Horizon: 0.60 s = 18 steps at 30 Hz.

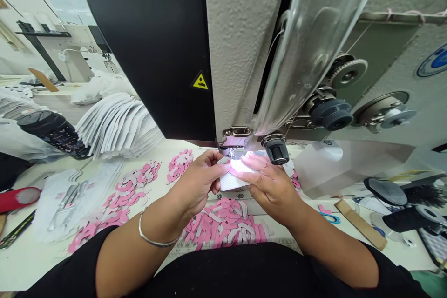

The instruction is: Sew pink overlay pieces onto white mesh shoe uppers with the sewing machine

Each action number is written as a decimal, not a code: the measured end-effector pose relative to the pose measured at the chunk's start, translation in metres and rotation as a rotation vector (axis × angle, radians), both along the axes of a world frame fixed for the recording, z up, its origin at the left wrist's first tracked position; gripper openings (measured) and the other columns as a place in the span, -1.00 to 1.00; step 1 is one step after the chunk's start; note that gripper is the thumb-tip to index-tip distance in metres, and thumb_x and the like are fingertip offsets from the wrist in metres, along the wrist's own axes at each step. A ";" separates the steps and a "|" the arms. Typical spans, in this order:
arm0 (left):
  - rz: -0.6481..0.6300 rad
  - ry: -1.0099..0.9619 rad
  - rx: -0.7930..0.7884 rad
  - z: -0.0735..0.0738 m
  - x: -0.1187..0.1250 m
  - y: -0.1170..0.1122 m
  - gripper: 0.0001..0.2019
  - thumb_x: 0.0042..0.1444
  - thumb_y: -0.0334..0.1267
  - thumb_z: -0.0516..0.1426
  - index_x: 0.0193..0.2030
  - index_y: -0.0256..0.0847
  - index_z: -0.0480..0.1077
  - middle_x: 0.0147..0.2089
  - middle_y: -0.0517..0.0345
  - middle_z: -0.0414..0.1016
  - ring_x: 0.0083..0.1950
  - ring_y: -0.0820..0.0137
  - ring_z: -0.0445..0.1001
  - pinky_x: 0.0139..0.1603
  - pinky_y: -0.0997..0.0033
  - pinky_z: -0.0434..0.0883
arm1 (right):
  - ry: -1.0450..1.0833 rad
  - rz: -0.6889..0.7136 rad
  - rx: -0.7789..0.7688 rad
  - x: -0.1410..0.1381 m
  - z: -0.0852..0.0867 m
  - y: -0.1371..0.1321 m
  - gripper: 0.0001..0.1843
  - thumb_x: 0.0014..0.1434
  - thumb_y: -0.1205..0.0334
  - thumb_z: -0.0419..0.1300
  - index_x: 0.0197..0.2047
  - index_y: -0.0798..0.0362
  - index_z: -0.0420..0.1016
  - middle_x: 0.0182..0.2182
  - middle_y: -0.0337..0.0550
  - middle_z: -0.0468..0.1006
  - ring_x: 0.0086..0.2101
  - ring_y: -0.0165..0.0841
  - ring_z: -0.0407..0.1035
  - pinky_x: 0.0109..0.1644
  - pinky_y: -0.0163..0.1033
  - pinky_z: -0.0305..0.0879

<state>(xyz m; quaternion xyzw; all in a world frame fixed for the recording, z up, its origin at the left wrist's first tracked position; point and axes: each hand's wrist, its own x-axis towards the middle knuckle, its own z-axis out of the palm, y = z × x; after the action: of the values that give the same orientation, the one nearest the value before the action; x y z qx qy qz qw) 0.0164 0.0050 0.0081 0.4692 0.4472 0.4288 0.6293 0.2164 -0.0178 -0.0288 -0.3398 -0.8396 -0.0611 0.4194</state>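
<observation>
Under the needle area of a large sewing machine [244, 46], a white textured fabric piece [228, 182] with a pink patch is held between both hands. My left hand [197, 179] pinches its left side, thumb on top and fingers beneath. On the other side, my right hand [270, 186] grips the fabric, with fingers lying over its top and the rest curled below. The machine's lamp brightly lights the fabric, so detail there is washed out. Just in front of the hands lies a pile of small curved pink and white pieces [223, 223].
More pink pieces [125, 191] lie at the left, near a stack of white fabric [118, 123] and a black patterned bottle [56, 130]. To the right are small blue scissors [329, 217], a brown strip [361, 226] and a black thread spool [405, 219]. Another sewing machine [75, 46] stands behind left.
</observation>
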 end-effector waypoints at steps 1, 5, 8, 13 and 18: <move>-0.004 -0.005 -0.004 0.001 0.000 0.000 -0.78 0.04 -0.19 0.30 -0.32 -0.21 0.35 -0.41 0.31 0.31 -0.62 0.66 0.18 -0.67 0.56 0.11 | 0.002 0.007 -0.019 0.001 0.001 0.001 -0.59 0.25 0.47 0.12 0.05 -0.16 0.49 0.09 -0.16 0.54 0.17 -0.21 0.37 0.19 0.05 0.37; 0.000 -0.004 0.006 0.003 0.002 0.001 -0.80 0.01 -0.24 0.30 -0.29 -0.21 0.37 -0.38 0.29 0.33 -0.62 0.64 0.21 -0.67 0.55 0.14 | 0.017 0.026 -0.073 0.002 0.005 0.004 -0.61 0.26 0.46 0.11 0.03 -0.16 0.51 0.09 -0.17 0.54 0.17 -0.22 0.37 0.19 0.02 0.37; 0.012 0.012 0.008 0.005 0.003 0.001 -0.79 0.01 -0.27 0.29 -0.26 -0.22 0.37 -0.36 0.27 0.35 -0.60 0.64 0.23 -0.65 0.56 0.18 | 0.034 0.028 -0.084 0.003 0.008 0.003 -0.61 0.27 0.46 0.11 0.03 -0.17 0.52 0.08 -0.19 0.56 0.16 -0.24 0.38 0.20 0.01 0.37; 0.025 0.051 -0.015 0.011 0.003 -0.002 -0.75 0.02 -0.28 0.29 -0.20 -0.23 0.34 -0.37 0.28 0.34 -0.57 0.63 0.26 -0.61 0.57 0.22 | 0.032 0.042 -0.105 0.005 0.006 0.003 -0.57 0.28 0.46 0.10 0.09 -0.18 0.48 0.16 -0.18 0.50 0.16 -0.24 0.39 0.17 -0.01 0.39; 0.045 0.082 0.013 0.014 0.006 -0.003 -0.75 0.04 -0.31 0.28 -0.20 -0.24 0.31 -0.35 0.29 0.34 -0.54 0.63 0.28 -0.59 0.58 0.26 | 0.042 0.042 -0.094 0.006 0.002 0.003 -0.55 0.28 0.47 0.11 0.11 -0.21 0.45 0.19 -0.19 0.47 0.18 -0.24 0.37 0.20 0.03 0.36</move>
<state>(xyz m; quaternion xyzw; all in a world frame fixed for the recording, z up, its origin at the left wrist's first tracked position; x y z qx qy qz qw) 0.0220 0.0022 0.0220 0.4803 0.4801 0.4263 0.5976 0.2223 -0.0149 -0.0269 -0.3425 -0.8396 -0.0055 0.4217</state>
